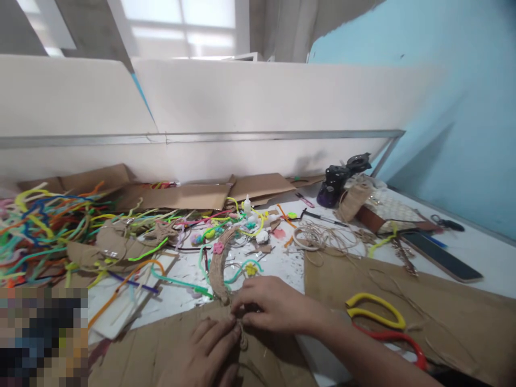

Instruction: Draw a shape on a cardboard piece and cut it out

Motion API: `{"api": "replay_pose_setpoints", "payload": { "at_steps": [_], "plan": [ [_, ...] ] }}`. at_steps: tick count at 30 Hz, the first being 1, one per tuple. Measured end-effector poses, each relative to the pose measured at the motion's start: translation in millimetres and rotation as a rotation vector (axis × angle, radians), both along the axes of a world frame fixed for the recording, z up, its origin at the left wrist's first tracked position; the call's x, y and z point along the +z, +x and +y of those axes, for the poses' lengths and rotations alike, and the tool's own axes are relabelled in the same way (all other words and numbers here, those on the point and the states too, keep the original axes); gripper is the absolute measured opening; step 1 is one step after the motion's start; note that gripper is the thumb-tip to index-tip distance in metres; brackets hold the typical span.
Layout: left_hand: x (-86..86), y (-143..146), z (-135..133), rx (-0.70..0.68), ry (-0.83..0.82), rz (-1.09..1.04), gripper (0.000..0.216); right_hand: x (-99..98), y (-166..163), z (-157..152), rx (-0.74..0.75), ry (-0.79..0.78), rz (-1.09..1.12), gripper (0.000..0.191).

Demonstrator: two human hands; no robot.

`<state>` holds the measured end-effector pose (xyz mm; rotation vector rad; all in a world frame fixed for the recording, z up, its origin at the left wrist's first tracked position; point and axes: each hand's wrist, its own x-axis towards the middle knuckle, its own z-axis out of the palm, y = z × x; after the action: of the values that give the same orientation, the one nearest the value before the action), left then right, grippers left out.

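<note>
My left hand (203,352) and my right hand (274,306) meet over the cardboard sheet (161,338), fingertips close together. Between them is a thin piece of jute twine (243,341), its looped end showing below the fingers. The right thumb and forefinger pinch at it, and the left fingers are bent against it. Just beyond the fingertips lies a curved, twine-wrapped piece (220,269) with a pink flower (218,247) on it. Whether the held twine joins that piece is hidden by the fingers.
Scissors (377,312) with yellow and red handles lie right of my forearm. Colourful pipe cleaners (40,231) heap up at left. A glue bottle (247,204), loose twine (322,236), a phone (443,255) and a dark bottle (328,188) stand or lie farther back, before a white partition (262,97).
</note>
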<state>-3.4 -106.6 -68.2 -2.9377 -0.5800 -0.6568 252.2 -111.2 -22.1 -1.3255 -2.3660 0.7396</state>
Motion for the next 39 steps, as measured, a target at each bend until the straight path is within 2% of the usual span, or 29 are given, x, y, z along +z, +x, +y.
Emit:
{"api": "replay_pose_setpoints", "payload": {
  "at_steps": [5,9,17,20,25,28,32,35,39],
  "plan": [
    [-12.8,-4.6,5.9,-0.033,0.109,-0.029,0.053,-3.3,-1.1,3.6,-0.004,-0.002,0.016,0.025],
    [-20.4,-4.8,11.7,-0.058,0.132,-0.064,0.046,-7.6,-0.9,5.0,-0.004,-0.016,0.044,0.025],
    [-17.2,1.1,15.9,-0.1,0.108,-0.011,0.031,-10.5,4.2,3.4,-0.002,-0.078,0.127,0.028],
    [-22.6,5.5,14.3,-0.097,0.111,-0.02,0.025,-12.5,4.5,3.6,-0.006,-0.088,0.151,0.026],
    [-39.6,15.8,11.4,-0.068,0.219,-0.095,0.016,-16.0,3.5,3.6,-0.021,-0.121,0.226,0.014],
    [-47.8,21.6,12.4,-0.074,0.313,-0.227,0.017,-16.9,5.0,3.6,-0.064,-0.165,0.229,0.013],
    [-61.5,27.9,13.7,-0.09,0.455,-0.221,0.013,-22.0,8.8,4.5,-0.075,-0.216,0.226,0.014],
    [-74.0,33.2,11.6,-0.048,0.481,-0.225,0.012,-22.3,7.8,7.7,-0.153,-0.152,0.275,0.017],
    [-83.3,40.1,6.9,0.002,0.472,-0.258,0.017,-4.4,-4.2,28.7,-0.221,0.062,0.207,0.023]
  ]
}}
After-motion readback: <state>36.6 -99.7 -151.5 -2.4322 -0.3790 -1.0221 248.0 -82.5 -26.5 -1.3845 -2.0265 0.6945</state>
